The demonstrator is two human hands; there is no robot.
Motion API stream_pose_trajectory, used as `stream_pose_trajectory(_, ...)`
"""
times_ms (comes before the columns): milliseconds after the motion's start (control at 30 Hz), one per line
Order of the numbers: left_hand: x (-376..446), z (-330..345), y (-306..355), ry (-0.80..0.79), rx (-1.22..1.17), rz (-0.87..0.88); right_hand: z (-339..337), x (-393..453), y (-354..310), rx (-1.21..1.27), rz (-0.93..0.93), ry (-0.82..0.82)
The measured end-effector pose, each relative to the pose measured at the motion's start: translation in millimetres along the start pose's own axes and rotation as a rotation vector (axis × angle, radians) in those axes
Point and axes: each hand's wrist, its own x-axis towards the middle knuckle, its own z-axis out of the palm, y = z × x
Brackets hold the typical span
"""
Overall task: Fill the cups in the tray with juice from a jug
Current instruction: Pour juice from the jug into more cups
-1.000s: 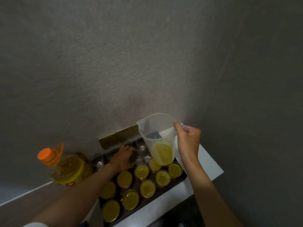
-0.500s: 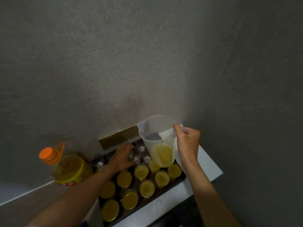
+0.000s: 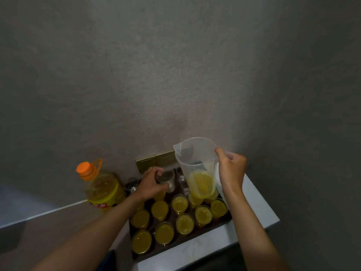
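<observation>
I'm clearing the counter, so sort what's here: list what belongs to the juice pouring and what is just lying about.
In use:
jug, held by the right hand
empty cup, gripped by the left hand
tray
filled cups
other empty cups at the back

Lying about:
bottle, orange cap on, left of the tray
wall socket

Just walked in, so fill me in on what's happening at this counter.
A person is filling cups with juice. The right hand holds a clear jug upright by its handle above the dark tray, with some yellow juice left in the bottom. The left hand grips an empty clear cup at the back of the tray. The near rows of cups are already full, and a few at the back still look empty. A big bottle with an orange cap stands left of the tray.
</observation>
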Motion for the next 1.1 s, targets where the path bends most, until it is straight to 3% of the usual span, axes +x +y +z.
stream_pose_trajectory(333,-57.1,-25.3,29.6,0.256,-0.468,-0.010,28.3,-9.6,-16.6,-0.060,-0.093,-0.162)
stream_pose_trajectory(467,-75.3,-34.0,35.8,0.447,-0.633,-0.012,41.2,-12.8,-29.8,-0.094,-0.157,-0.225)
stream_pose_trajectory(867,-129.8,-43.9,40.8,0.652,-0.810,0.044,69.5,-32.2,-87.7,-0.356,-0.484,-0.400)
stream_pose_trajectory(1100,-154.2,-46.9,42.6,0.663,-0.853,0.082,78.2,-49.7,-115.9,-0.525,-0.593,-0.459)
